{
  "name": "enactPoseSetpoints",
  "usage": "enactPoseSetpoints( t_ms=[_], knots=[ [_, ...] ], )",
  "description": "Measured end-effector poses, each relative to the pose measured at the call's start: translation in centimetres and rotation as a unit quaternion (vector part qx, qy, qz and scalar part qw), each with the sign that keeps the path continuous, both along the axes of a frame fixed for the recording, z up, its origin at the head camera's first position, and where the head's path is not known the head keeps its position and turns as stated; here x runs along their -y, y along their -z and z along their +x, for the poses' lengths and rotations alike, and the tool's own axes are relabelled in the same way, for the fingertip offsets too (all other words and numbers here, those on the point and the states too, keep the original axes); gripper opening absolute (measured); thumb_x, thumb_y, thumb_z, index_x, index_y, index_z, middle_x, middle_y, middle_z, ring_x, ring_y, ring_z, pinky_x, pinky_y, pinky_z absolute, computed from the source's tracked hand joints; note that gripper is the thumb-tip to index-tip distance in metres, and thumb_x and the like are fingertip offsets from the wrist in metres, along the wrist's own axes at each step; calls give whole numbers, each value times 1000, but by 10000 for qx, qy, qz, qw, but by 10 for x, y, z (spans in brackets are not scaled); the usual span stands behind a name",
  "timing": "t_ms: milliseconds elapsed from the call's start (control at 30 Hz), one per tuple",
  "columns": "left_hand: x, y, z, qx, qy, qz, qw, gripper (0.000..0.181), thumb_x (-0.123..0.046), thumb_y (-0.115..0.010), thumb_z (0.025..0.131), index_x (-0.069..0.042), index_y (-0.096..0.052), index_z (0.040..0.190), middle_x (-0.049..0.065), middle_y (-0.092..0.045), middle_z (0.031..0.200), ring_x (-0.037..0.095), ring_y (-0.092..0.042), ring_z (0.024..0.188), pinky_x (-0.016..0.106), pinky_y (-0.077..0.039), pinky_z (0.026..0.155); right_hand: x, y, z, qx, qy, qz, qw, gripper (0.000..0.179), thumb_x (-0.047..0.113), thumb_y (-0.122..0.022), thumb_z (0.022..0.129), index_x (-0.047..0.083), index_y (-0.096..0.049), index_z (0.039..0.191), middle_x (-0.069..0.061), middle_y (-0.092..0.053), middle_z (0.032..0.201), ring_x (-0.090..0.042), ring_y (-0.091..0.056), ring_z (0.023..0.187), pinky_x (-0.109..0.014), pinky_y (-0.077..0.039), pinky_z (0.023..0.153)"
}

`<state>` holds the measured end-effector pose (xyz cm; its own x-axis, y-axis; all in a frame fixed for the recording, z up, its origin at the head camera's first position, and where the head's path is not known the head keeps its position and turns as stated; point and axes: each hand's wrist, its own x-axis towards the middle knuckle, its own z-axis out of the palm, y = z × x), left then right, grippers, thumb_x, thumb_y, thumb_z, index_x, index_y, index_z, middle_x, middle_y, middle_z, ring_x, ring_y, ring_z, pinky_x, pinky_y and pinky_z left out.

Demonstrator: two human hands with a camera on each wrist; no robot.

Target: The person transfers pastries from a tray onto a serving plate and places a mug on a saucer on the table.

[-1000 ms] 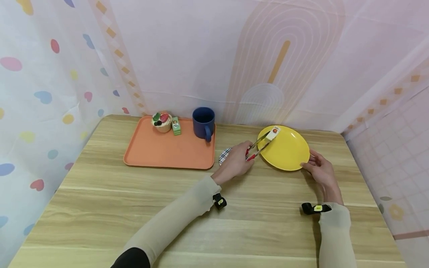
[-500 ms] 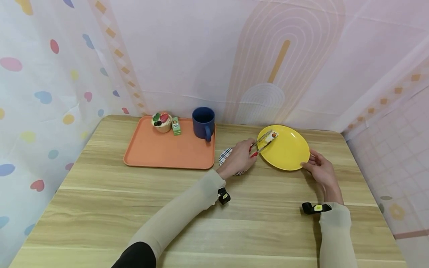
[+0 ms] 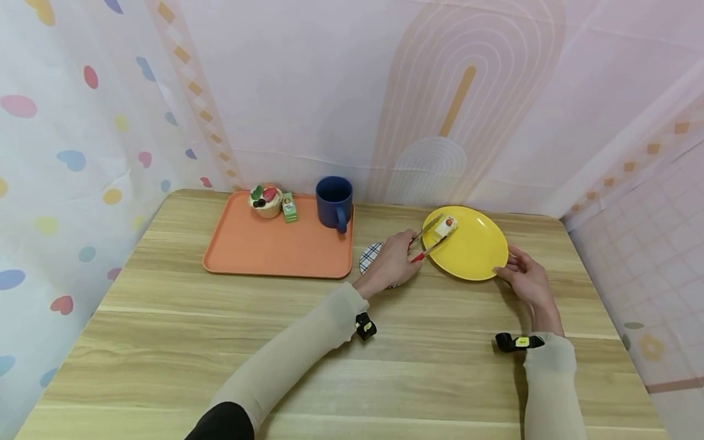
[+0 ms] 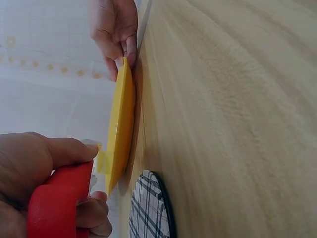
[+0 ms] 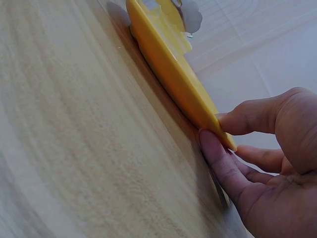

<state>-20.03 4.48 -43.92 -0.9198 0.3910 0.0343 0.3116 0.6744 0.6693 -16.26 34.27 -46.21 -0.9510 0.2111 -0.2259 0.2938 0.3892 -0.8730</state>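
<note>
My left hand (image 3: 392,261) grips red-handled metal tongs (image 3: 418,257) over the left part of a yellow plate (image 3: 475,253). The tong arms stand apart, one on each side of a small white and yellow carton (image 3: 447,226) with a fruit picture, which sits on the plate. In the left wrist view, thumb and fingers wrap the red handle (image 4: 59,198). My right hand (image 3: 527,282) pinches the plate's right rim; the right wrist view shows the thumb (image 5: 213,146) and fingers at the plate edge (image 5: 173,74).
A plaid round coaster (image 3: 370,253) lies partly under my left hand. Left of it, an orange tray (image 3: 275,250) bears a cupcake (image 3: 266,201), a green carton (image 3: 289,207) and a blue mug (image 3: 333,203). A patterned cloth (image 3: 319,91) hangs behind the table (image 3: 418,366).
The white and yellow carton has moved slightly down in view, lower onto the plate. The tong tips have spread a little wider around it. My right hand stays at the plate's rim.
</note>
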Motion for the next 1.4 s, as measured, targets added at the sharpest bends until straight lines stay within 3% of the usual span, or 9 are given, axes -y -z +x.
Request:
enactPoseSetpoints(
  t_ms=[300,767,1067,1400],
  knots=[
    [3,-1,5,159,-206,56,9996,61,-23,-79,90,-6,-52,142,8,-62,109,18,-56,93,28,-49,76,1,-2,1,39,7,41,10000,78,12,-70,97,7,-27,162,-17,-48,146,9,-54,96,-7,-50,80],
    [16,-4,18,362,-414,696,9961,76,-18,-88,78,-3,-51,143,15,-62,114,21,-54,97,34,-47,83,4,-5,2,106,127,-20,9999,79,10,-70,96,7,-28,162,-8,-51,137,8,-54,95,-7,-50,80],
    [27,-6,29,284,-642,862,9938,70,-21,-86,80,-2,-53,139,13,-63,118,24,-57,101,36,-51,85,3,-4,1,155,159,14,9998,79,11,-70,96,9,-27,162,-12,-49,143,7,-54,96,-7,-49,80],
    [44,-10,38,-29,-577,1223,9908,64,-23,-83,85,-6,-57,141,11,-64,97,20,-56,84,27,-42,65,3,-3,1,124,162,14,9998,78,11,-70,96,9,-28,162,-10,-51,140,6,-54,96,-7,-50,79]
  ],
)
